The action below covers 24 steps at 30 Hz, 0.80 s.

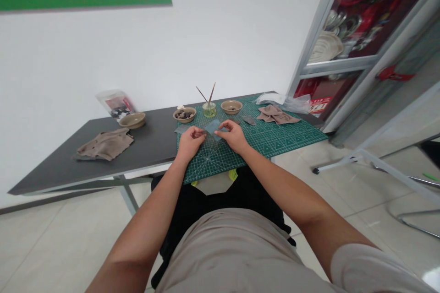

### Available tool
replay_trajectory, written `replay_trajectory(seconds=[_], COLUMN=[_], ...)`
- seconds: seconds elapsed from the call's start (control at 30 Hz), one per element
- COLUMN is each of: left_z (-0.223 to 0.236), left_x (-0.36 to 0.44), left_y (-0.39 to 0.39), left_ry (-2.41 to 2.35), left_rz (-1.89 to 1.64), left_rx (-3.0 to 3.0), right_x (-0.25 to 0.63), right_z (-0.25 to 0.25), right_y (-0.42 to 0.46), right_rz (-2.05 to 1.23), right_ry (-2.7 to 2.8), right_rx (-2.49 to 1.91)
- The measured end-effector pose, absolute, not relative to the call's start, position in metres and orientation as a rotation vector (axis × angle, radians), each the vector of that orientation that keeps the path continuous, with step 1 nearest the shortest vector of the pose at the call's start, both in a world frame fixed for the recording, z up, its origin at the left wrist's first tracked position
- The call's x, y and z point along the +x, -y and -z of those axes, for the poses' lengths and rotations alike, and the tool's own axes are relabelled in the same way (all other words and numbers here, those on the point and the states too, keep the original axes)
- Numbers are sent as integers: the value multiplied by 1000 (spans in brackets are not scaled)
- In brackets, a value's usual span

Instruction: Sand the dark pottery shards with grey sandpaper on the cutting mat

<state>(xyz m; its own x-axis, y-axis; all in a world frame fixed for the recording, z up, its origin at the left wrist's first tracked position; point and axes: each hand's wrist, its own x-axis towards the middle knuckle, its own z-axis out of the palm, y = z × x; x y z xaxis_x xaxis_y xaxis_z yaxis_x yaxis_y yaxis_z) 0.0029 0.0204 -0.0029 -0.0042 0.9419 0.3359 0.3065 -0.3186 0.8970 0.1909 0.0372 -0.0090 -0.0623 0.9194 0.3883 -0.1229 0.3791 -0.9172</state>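
Observation:
A small thin blue-grey sheet [213, 125] is between my hands, over the green cutting mat [207, 165]. My right hand [233, 136] has its thumb and forefinger curled at the right side of this sheet, gripping its edge. To the left, my left hand [191, 142] is closed in a pinch; what its fingertips hold is too small to make out. Another greyish piece [181, 128] lies just behind the left hand. Beyond the right hand rests a flat grey piece [249, 120] on the mat.
Along the back stand a bowl of dark lumps [184, 114], a glass jar [209, 110] with two upright brushes, and another bowl [231, 107]. A brown cloth [277, 114] and plastic bags [297, 103] lie right. Leftward are a bowl [133, 120], cloth [105, 143] and clear container [116, 103].

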Motion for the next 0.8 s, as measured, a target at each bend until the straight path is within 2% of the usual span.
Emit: replay_trajectory(seconds=[0.2,0.43,0.63,0.8], left_z=[5,7,4,1], left_x=[0,0,3,3], left_y=[-23,-26,-25,-23], left_ry=[-1340,-1245,-1190,-1176], left_rz=[-1327,-1263,-1256,-1253], left_rx=[1652,1571,1567,1590], right_x=[191,194,179,167], right_z=[11,8,-7,-8], right_y=[-39,-41,-39,-40], right_rz=[-1135,-990,-1394,-1501], right_ry=[1311,1365,1267,1310], right_rx=[-771,-947,-849,-883])
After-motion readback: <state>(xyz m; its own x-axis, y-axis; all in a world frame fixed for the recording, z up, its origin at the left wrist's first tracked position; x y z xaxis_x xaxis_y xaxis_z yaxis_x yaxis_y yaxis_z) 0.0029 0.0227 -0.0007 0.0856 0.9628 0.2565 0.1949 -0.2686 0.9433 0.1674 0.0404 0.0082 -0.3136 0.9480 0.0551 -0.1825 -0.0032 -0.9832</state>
